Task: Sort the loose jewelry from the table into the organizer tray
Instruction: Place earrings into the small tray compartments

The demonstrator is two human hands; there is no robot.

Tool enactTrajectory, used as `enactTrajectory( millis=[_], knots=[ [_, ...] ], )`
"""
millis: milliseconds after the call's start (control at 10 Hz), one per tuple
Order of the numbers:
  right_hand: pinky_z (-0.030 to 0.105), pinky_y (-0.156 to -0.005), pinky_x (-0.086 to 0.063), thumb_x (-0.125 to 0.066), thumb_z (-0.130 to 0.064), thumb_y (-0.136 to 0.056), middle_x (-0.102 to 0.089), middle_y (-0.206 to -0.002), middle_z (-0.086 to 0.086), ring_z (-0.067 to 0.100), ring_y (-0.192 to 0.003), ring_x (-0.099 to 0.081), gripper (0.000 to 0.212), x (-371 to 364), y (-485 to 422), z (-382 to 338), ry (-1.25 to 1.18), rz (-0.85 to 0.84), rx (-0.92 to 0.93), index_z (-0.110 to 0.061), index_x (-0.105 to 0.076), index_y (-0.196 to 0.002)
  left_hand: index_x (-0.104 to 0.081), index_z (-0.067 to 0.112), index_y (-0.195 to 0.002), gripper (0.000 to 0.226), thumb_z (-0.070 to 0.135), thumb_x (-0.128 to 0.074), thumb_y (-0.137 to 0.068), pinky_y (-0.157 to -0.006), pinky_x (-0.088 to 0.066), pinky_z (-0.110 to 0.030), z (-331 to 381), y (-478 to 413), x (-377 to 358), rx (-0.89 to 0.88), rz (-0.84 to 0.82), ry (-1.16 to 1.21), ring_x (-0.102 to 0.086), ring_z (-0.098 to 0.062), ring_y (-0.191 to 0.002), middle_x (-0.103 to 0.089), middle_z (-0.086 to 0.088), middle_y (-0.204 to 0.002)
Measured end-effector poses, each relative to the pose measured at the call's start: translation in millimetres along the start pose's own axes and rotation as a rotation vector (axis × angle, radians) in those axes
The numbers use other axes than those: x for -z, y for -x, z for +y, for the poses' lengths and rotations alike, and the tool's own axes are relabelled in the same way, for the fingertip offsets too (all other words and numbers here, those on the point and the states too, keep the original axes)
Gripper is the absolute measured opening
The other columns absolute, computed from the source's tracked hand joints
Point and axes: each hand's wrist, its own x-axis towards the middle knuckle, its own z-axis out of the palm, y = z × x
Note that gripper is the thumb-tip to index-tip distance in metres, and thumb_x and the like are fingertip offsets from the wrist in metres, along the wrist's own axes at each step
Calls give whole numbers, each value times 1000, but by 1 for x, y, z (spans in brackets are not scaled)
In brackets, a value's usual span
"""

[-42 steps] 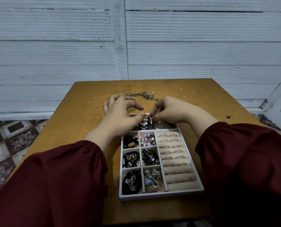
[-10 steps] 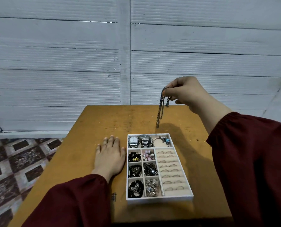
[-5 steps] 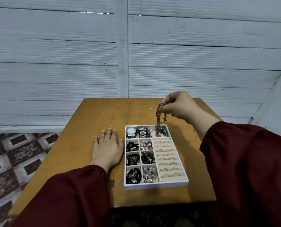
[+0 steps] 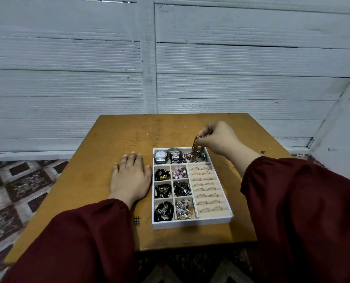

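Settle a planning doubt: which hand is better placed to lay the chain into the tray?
Right. The right hand pinches the chain, which hangs into the far right compartment of the tray. The left hand lies flat on the table, holding nothing.

Grey-white ribbed wall panels (image 4: pixel 68 88) stand behind, and brown patterned floor tiles (image 4: pixel 16 186) lie at left.

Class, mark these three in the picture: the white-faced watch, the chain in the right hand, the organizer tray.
white-faced watch (image 4: pixel 160 154), head view, on its dial.
chain (image 4: pixel 194 147), head view, on its hanging links.
organizer tray (image 4: pixel 190 223), head view, on its near white wall.
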Motion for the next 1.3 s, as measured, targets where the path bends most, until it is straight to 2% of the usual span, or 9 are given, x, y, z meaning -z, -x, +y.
enactTrajectory(
  millis=[100,300,500,700,900,1000,1100,1200,1300],
  knots=[
    [21,-60,-45,-75,-12,-73,-66,-72,-2,12,-68,-60,12,-6,0,6,-2,8,-17,-17,-64,-69,-16,17,-151,58,43,-20,-100,-118,-5,-43,0,-1,-1,3,2,2,-5,-22,-147,-10,-4,-160],
    [18,-49,-40,-76,-13,-75,-59,-67,-6,7,-60,-56,16,-14,1,15,-26,-2,-46,-17,-61,-74,-16,18,-151,58,43,-21,-100,-118,-4,-43,-1,-1,-1,7,6,0,-5,-22,-147,-10,-3,-160],
    [40,-65,-60,-76,-11,-75,-64,-72,0,19,-70,-66,14,-22,2,21,-26,0,-63,-11,-63,-78,-17,18,-151,58,43,-22,-100,-118,-4,-44,0,0,0,7,7,-2,-6,-22,-147,-11,-3,-160],
    [28,-59,-59,-79,-14,-74,-69,-72,1,13,-63,-68,14,-22,3,23,75,-91,-25,-11,-65,-75,-18,18,-151,57,43,-22,-99,-117,-4,-43,1,0,0,6,12,1,-7,-22,-147,-12,-3,-160],
    [32,-63,-60,-83,-19,-73,-72,-65,5,14,-54,-66,17,-21,2,25,94,-169,-23,-9,-69,-75,-18,18,-151,58,43,-22,-99,-118,-4,-44,0,-1,0,9,13,-1,-7,-22,-147,-13,-3,-160],
    [21,-52,-51,-83,-23,-73,-74,-71,5,11,-52,-63,19,-18,3,25,72,-210,-42,-7,-72,-75,-18,18,-151,58,43,-22,-99,-118,-4,-44,0,-2,-1,13,12,0,-7,-22,-147,-13,-3,-160],
    [24,-50,-50,-81,-28,-75,-73,-70,8,11,-47,-60,25,-17,4,24,29,-230,-58,-4,-73,-78,-19,18,-151,58,43,-22,-99,-118,-4,-44,0,-2,-1,13,12,1,-7,-22,-147,-13,-3,-159],
    [39,-67,-59,-73,-33,-82,-73,-73,12,19,-58,-64,32,-20,3,23,39,-204,-84,-1,-71,-83,-19,18,-151,58,43,-22,-99,-118,-5,-44,1,-2,0,12,15,6,-8,-22,-147,-13,-4,-159],
    [38,-67,-57,-66,-31,-86,-69,-74,14,19,-56,-57,35,-21,5,23,8,-157,-102,3,-72,-88,-19,18,-151,58,43,-23,-99,-118,-5,-44,1,-1,0,9,20,7,-7,-22,-147,-13,-3,-159]
  ],
)
